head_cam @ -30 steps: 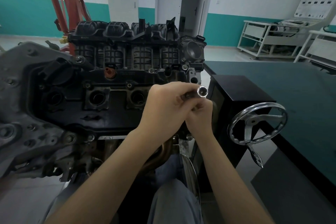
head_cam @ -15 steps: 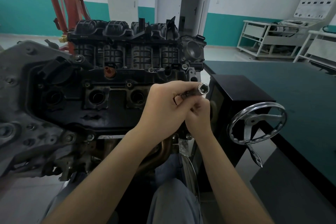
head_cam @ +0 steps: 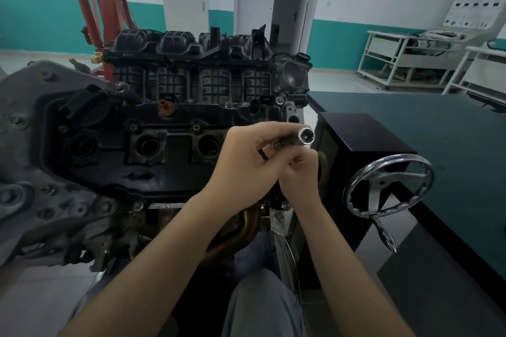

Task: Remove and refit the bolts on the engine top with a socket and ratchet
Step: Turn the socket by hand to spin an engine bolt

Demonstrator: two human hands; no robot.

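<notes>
You are holding the socket (head_cam: pixel 302 137) in front of the engine top (head_cam: pixel 175 150), its open end facing up toward you. Your left hand (head_cam: pixel 246 164) is pinching its shaft; your right hand (head_cam: pixel 299 175), fingers curled, is gripping just beneath.

Engine (head_cam: pixel 169 139) apparently mounted on black stand (head_cam: pixel 364 150) over pale floor (head_cam: pixel 32 304).

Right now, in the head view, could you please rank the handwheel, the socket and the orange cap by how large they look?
1. handwheel
2. socket, close to the camera
3. orange cap, farther back, so its true size against the socket is unsure
</notes>
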